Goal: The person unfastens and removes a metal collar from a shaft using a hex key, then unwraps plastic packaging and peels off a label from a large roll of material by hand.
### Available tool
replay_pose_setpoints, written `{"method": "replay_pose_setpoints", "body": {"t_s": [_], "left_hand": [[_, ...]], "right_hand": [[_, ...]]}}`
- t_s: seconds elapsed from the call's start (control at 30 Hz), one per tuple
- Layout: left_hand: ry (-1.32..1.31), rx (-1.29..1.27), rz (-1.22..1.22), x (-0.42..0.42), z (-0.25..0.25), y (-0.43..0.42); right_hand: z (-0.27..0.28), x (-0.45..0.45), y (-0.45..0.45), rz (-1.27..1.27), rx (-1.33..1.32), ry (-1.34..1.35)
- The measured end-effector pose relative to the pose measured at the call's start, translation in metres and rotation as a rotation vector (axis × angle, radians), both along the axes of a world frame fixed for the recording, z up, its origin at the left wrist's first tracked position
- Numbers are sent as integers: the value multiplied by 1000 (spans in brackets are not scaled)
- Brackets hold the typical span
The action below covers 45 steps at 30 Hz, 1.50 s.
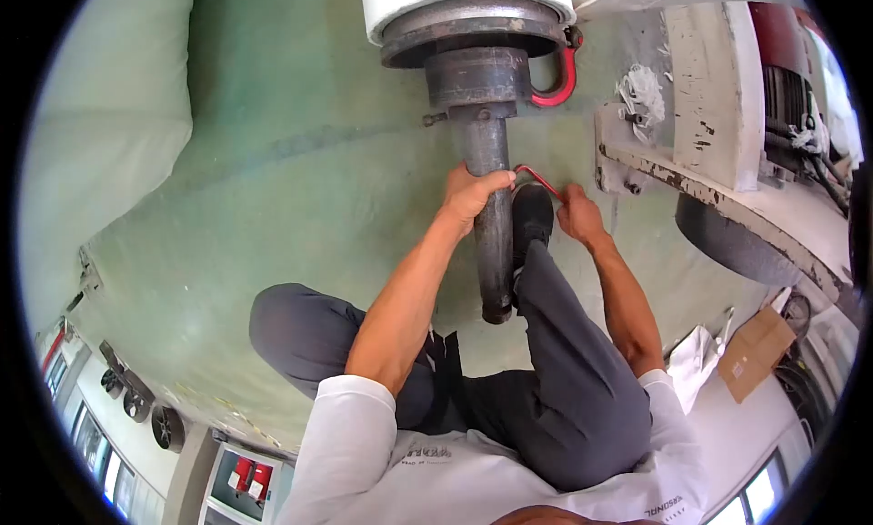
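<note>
"In the head view, what were your hands holding?"
"My left hand [470, 198] was wrapped around the dark metal shaft [493, 243] before me. My right hand [579, 216] was closed around one end of a thin red tool [540, 178]."
"And its bent end?"
"Just beside the shaft, near my left hand; whether it touched, I couldn't tell."

Red tool [542, 180] in right fingers [570, 203]
</note>
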<state>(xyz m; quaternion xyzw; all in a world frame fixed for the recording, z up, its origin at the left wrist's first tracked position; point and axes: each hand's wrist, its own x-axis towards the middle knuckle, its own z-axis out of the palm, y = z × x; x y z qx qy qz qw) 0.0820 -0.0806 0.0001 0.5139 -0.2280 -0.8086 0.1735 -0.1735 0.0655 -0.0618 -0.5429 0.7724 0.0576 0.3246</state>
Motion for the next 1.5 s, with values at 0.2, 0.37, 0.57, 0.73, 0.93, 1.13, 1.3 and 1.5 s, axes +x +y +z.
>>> {"method": "replay_pose_setpoints", "body": {"t_s": [0.2,0.37,0.57,0.73,0.93,1.13,1.3,1.5], "left_hand": [[-598,-255,-73,-25,33,4],[-833,-318,-218,-32,53,12],[-878,-339,-214,-41,45,19],[-774,-390,-124,-35,36,22],[-758,-347,-157,-32,38,19],[-728,-368,-131,-32,42,17],[-742,-372,-151,-31,42,17],[-736,-372,-152,-29,40,16]], "right_hand": [[12,-18,22,-499,-38,-638],[95,16,12,-894,-209,-794],[150,53,-25,-757,-423,-920],[150,65,-42,-750,-479,-876],[133,63,-35,-762,-523,-819],[138,68,-45,-838,-457,-854],[133,73,-41,-713,-526,-738],[141,81,-41,-672,-480,-634]]}}
